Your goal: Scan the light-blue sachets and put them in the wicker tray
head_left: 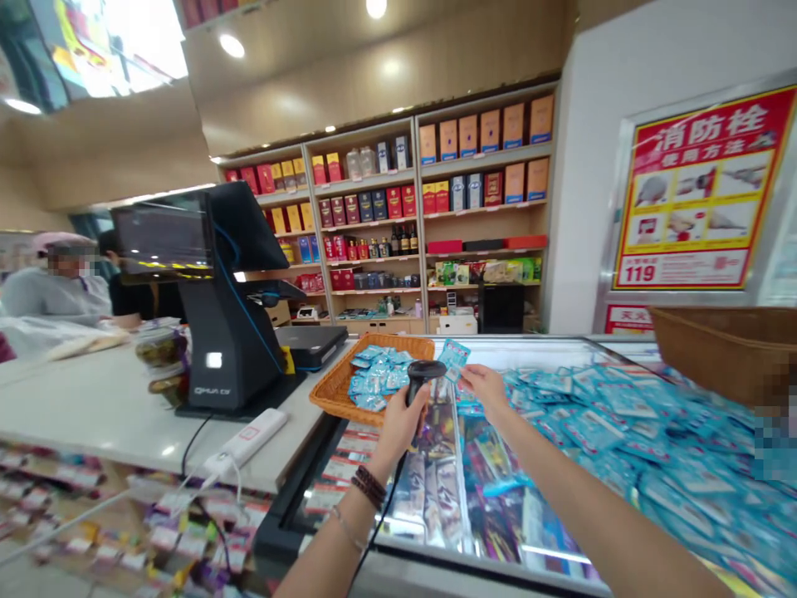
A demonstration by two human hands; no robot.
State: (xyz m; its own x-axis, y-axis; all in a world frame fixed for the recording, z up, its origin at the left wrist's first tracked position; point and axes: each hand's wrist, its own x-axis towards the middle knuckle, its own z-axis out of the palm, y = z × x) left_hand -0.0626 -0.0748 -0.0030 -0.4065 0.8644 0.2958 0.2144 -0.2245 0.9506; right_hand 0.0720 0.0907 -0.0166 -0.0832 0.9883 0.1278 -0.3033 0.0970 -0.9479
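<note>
Past the far edge of my glass-topped case, stocked wood-toned shelving faces me. To its right, a white wall carries a red-and-yellow poster. Round ceiling lights shine above me, and a pale counter lies beside the case's left edge.

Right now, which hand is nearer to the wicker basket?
Left: the left hand, holding the barcode scanner, is by the right side of the wicker basket; the right hand, holding a blue packet, is farther right.
</note>
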